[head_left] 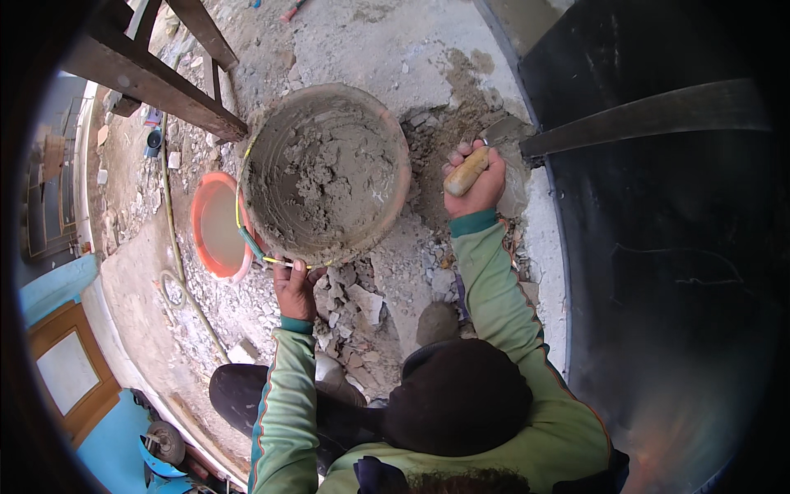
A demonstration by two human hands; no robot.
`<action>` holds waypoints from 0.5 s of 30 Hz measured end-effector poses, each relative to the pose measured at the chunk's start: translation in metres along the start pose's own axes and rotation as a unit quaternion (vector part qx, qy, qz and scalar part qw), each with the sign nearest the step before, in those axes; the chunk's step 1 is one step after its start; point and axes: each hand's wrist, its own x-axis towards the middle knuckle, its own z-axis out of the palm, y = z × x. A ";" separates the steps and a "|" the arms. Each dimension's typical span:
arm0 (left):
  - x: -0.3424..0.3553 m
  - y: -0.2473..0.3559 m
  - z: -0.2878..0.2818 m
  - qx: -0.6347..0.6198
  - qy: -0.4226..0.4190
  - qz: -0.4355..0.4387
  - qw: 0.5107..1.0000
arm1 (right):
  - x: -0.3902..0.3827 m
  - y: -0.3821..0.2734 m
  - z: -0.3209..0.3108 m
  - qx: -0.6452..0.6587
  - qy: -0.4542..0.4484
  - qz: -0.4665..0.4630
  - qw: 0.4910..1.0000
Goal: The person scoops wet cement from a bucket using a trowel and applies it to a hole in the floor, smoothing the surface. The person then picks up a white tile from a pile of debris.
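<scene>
My right hand [479, 181] is closed around the wooden handle [467, 171] of a trowel [504, 130]. The metal blade points away from me, low by the rubble and the base of the dark panel. A large round tub [399, 136] stands in front of me, coated with grey mortar. Wet, lumpy mortar [333, 169] lies inside it. My left hand [296, 292] grips the tub's near-left rim, where a yellow and green cord handle [249, 241] runs along the edge. Some of that hand's fingers are hidden under the rim.
An orange bucket [200, 239] of cloudy water stands left of the tub. A wooden trestle [156, 78] reaches in at upper left. A tall dark panel [658, 288] with a wooden bar [650, 119] borders the right. Broken rubble [366, 305] and a hose [173, 239] lie on the ground.
</scene>
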 end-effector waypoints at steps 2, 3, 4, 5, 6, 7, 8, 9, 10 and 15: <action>0.000 0.000 0.002 0.001 -0.002 -0.002 1.000 | -0.006 0.001 0.006 -0.026 -0.011 0.009 1.000; -0.001 0.002 0.007 0.001 -0.005 -0.005 1.000 | -0.002 -0.001 0.010 -0.041 -0.012 -0.001 0.999; -0.001 0.002 0.011 0.002 -0.006 -0.007 1.000 | 0.002 -0.002 0.012 -0.057 -0.014 -0.010 0.998; 0.000 0.002 0.012 0.002 -0.007 -0.007 1.000 | 0.011 -0.004 0.013 -0.067 0.006 -0.033 0.997; 0.001 0.001 0.013 0.002 -0.008 -0.008 1.000 | 0.020 -0.006 0.014 -0.077 0.026 -0.055 0.995; 0.001 -0.001 0.013 0.002 -0.008 -0.008 1.000 | 0.025 -0.007 0.014 -0.087 0.045 -0.078 0.992; 0.001 -0.002 0.007 0.003 -0.006 -0.010 1.000 | 0.022 -0.003 0.017 -0.085 0.057 -0.062 0.993; 0.002 -0.003 0.001 0.004 -0.004 -0.011 1.000 | 0.017 0.000 0.018 -0.084 0.069 -0.046 0.993; 0.002 -0.005 -0.005 0.005 -0.002 -0.012 1.000 | 0.013 0.003 0.021 -0.082 0.082 -0.030 0.993; 0.003 -0.004 0.005 0.000 0.004 -0.013 1.000 | 0.030 -0.003 0.011 -0.134 0.076 -0.039 0.987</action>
